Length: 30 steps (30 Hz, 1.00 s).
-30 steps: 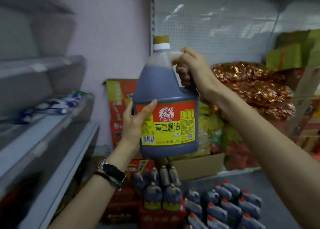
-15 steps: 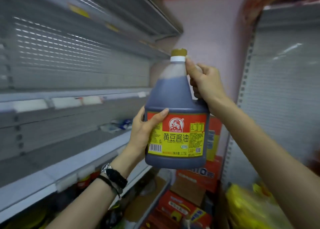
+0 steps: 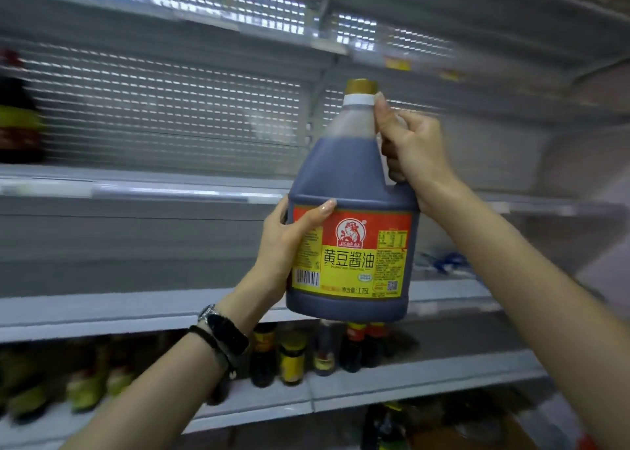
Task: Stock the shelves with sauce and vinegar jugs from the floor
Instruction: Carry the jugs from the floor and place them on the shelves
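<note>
- soy sauce jug (image 3: pixel 354 245): big, dark liquid, red/yellow label, gold cap (image 3: pixel 361 86). Held up in the air, near upright, in front of the shelving. Not on any shelf yet.
- right hand (image 3: pixel 412 149): grip closed round the moulded handle beside the neck, thumb up against the white collar. Prob takes most of the weight, since the handle is the natural lift pt.
- left hand (image 3: pixel 286 241): grip on the jug's lower left side, thumb across the label's top corner, other fingers hidden behind. Looks like a steadying hold: full jug, liquid would slosh and swing off the handle alone.
- Label faces the person, so it would face the aisle once set down. Prob deliberate.
- Step in hand, my guess: lining up for placement. Jug btm hangs just above the front lip of the middle shelf (image 3: pixel 102 313); the upper shelf (image 3: pixel 153 190) sits behind the jug's shoulder. Can't tell which is the target.
- Around: lower shelf (image 3: pixel 426 378) carries small bottles and jars (image 3: pixel 293 361) right under the jug, plus blurred yellow-green items further left. Dark bottle (image 3: pixel 17 119) at far left on the upper shelf. Blue/white packets (image 3: pixel 443 262) on the middle shelf, just right of the jug.
- In the way: if going onto the middle shelf, the cap could catch the upper shelf's lip, so headroom needs watching. Packets limit room to the right.
- Wristwatch (image 3: pixel 221 323) on the left wrist, no bearing.
</note>
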Each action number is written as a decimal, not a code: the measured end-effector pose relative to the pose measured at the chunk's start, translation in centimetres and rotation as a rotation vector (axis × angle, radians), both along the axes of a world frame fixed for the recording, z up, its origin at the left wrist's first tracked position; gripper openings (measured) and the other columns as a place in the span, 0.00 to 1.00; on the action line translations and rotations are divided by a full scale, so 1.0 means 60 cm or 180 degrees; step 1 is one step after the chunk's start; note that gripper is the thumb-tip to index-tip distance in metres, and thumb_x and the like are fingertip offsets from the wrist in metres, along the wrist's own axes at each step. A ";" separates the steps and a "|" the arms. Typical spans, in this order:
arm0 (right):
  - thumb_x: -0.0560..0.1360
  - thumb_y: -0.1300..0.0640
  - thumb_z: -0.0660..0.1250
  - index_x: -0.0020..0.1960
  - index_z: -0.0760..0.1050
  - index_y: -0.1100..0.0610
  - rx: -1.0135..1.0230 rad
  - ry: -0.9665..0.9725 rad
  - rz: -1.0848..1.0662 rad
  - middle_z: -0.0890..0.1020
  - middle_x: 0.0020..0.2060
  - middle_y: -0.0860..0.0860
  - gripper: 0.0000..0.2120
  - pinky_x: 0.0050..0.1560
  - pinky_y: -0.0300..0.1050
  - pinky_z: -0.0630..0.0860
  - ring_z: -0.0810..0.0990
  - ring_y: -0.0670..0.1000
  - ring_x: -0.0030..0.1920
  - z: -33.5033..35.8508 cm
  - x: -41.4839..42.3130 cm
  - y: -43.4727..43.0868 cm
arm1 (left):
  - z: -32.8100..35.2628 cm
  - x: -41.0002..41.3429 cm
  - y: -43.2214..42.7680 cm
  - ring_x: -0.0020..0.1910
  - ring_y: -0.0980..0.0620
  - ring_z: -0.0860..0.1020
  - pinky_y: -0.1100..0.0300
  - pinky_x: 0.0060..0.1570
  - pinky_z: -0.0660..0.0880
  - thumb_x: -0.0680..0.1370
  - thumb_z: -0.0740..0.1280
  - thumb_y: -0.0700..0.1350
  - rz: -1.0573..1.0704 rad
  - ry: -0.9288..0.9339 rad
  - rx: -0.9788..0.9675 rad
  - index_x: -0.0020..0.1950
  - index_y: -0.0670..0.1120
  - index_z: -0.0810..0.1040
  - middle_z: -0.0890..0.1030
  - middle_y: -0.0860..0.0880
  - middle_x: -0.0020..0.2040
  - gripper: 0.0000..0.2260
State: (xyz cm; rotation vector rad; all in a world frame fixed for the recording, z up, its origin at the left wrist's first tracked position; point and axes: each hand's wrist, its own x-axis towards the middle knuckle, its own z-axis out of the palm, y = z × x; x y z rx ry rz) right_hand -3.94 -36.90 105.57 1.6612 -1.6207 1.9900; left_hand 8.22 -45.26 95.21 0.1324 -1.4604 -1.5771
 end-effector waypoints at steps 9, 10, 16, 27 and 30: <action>0.76 0.41 0.63 0.30 0.61 0.52 -0.0047 -0.0203 0.1046 0.64 0.24 0.48 0.23 0.23 0.38 0.60 0.61 0.45 0.22 0.009 0.196 -0.153 | 0.023 0.244 -0.079 0.38 0.51 0.84 0.62 0.34 0.78 0.65 0.71 0.51 0.1143 -0.0201 -0.0215 0.50 0.46 0.76 0.85 0.48 0.39 0.17; 0.75 0.40 0.63 0.30 0.60 0.52 -0.0053 -0.0215 0.1158 0.64 0.25 0.48 0.23 0.23 0.38 0.59 0.61 0.45 0.23 0.009 0.226 -0.176 | 0.026 0.278 -0.095 0.38 0.51 0.84 0.61 0.34 0.78 0.65 0.71 0.51 0.1257 -0.0209 -0.0220 0.50 0.45 0.77 0.85 0.48 0.39 0.17; 0.76 0.41 0.62 0.30 0.61 0.53 -0.0111 -0.0333 0.1499 0.64 0.25 0.49 0.23 0.24 0.38 0.60 0.61 0.46 0.24 0.019 0.348 -0.279 | 0.048 0.414 -0.180 0.40 0.48 0.84 0.60 0.35 0.79 0.63 0.72 0.53 0.1559 -0.0382 -0.0275 0.52 0.45 0.76 0.85 0.46 0.42 0.21; 0.76 0.42 0.64 0.29 0.60 0.52 0.0018 -0.0582 0.1830 0.64 0.21 0.45 0.23 0.20 0.38 0.57 0.60 0.45 0.21 0.042 0.480 -0.464 | 0.069 0.543 -0.352 0.42 0.49 0.84 0.59 0.37 0.80 0.64 0.75 0.53 0.1609 -0.0483 -0.0288 0.54 0.49 0.76 0.85 0.47 0.44 0.21; 0.76 0.42 0.64 0.29 0.61 0.53 0.0070 -0.0589 0.1872 0.64 0.20 0.45 0.23 0.20 0.38 0.57 0.60 0.45 0.20 0.055 0.482 -0.524 | 0.079 0.543 -0.413 0.41 0.49 0.84 0.59 0.36 0.80 0.62 0.70 0.55 0.1607 -0.0441 -0.0255 0.53 0.49 0.76 0.85 0.48 0.43 0.22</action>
